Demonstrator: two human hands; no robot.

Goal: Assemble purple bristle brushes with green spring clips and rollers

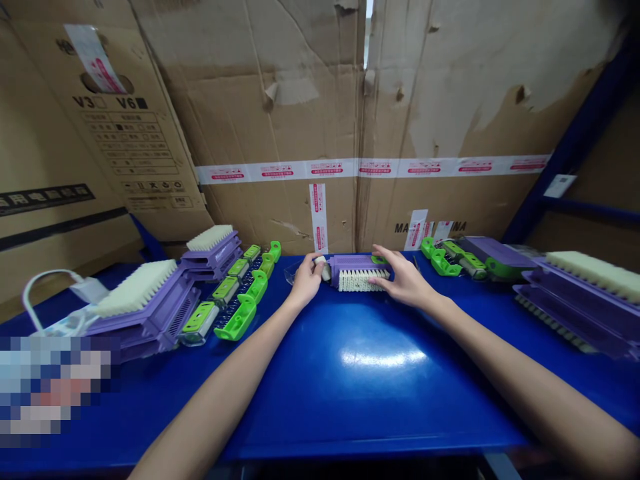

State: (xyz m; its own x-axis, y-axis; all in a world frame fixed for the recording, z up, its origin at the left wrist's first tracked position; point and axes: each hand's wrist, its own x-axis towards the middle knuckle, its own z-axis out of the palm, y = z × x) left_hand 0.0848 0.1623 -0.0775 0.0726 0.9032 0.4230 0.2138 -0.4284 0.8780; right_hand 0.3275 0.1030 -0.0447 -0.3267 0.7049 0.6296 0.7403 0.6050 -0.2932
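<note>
12 o'clock: left hand (307, 279) pinches pale piece (326, 270) | right hand (403, 279) grasps purple-backed brush (357, 275) | judged: positioning; calls for steady alignment

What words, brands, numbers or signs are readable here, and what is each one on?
"V3", beside an empty square: left cardboard box
"V6", beside a filled square: same box
"MA" and "NA", the middle covered by tape: back cardboard
Too small or blurred: the left box's table, symbols and dark band of characters; the red print on the white tape; the white tag by the blue post.
</note>
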